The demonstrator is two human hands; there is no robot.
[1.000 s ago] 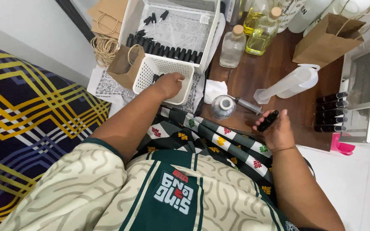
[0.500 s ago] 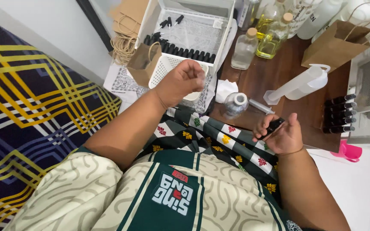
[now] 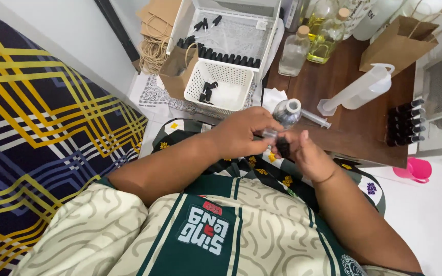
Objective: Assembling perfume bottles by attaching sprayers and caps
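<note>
Head view: hands (image 3: 277, 140) meet on small black vial (image 3: 283, 147), near table edge (image 3: 364, 161).

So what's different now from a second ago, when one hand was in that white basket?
The left hand came out of the white slotted plastic basket and back toward the lap, meeting the right hand, which holds a small black bottle. The left fingers now pinch a small part against it; what it is I cannot tell. The clear measuring jug and the row of black bottles stayed put.
</note>
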